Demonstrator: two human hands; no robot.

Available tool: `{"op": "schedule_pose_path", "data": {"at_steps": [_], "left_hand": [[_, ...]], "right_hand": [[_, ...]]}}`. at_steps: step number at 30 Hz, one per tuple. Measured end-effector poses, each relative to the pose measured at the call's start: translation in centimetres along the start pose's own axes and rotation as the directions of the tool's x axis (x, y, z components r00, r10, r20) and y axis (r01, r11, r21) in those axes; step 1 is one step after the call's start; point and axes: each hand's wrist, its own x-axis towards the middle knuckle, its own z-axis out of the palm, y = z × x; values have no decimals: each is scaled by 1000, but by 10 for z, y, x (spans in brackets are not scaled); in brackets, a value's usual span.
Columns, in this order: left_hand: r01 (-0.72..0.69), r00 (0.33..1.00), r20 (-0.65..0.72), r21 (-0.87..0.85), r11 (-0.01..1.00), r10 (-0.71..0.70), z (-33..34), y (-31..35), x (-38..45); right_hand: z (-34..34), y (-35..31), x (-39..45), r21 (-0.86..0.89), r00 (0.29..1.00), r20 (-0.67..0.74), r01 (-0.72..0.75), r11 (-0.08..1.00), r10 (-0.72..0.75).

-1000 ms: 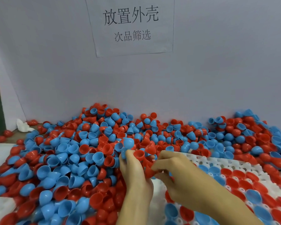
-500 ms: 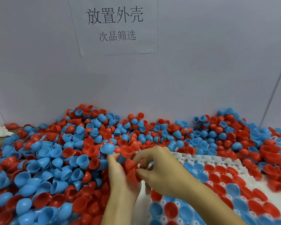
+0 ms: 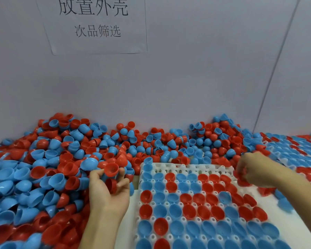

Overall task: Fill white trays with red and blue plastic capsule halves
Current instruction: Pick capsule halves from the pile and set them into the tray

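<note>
The left hand [image 3: 109, 190] lies palm up at the edge of the big pile of capsule halves [image 3: 43, 177]. Its grip is curled around a few red halves [image 3: 111, 169]. The right hand [image 3: 253, 169] is over the far right corner of the white tray [image 3: 187, 168], fingers bent around red halves [image 3: 241, 182]. The tray lies on the counter between the hands. Most of its cups hold red or blue halves, but its back row is bare. A paper sign [image 3: 95, 24] hangs on the wall [image 3: 205, 69] behind.
</note>
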Motion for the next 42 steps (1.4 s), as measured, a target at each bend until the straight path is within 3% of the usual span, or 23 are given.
{"op": "schedule_pose_path", "data": {"at_steps": [3,8,11,14,16,18,25,32,38,42], "left_hand": [[9,1000,0,23,1000,-9,2,-1,-3],[31,999,-13,23,999,-30,6,-3,-8],[27,999,-25,36,999,-26,8,-3,-10],[-12,1000,-26,111,994,15,12,-5,-11],[-54,998,-23,187,981,60,15,-7,-11],[-96,993,-36,255,962,109,16,-9,-10],[-120,984,-79,375,919,161,8,-7,-5],[103,992,15,445,890,-122,8,4,-5],[287,932,65,467,837,-356,6,8,-9],[340,916,12,506,793,-400,4,5,-8]], "right_hand": [[16,-6,6,-102,999,45,34,994,-30],[2,-9,-1,-103,993,102,67,992,-56],[-15,-24,-8,-119,993,-31,106,987,-110],[-27,-78,-28,224,915,-258,369,902,-311],[-31,-132,-51,486,842,-365,536,690,-397],[-28,-175,-61,568,795,-417,606,556,-440],[-11,-213,-44,317,684,-387,729,607,-619],[-15,-196,-33,324,622,-492,781,534,-610],[-23,-189,-43,22,453,-389,875,484,-802],[-21,-186,-48,-109,364,-289,906,408,-886]]}}
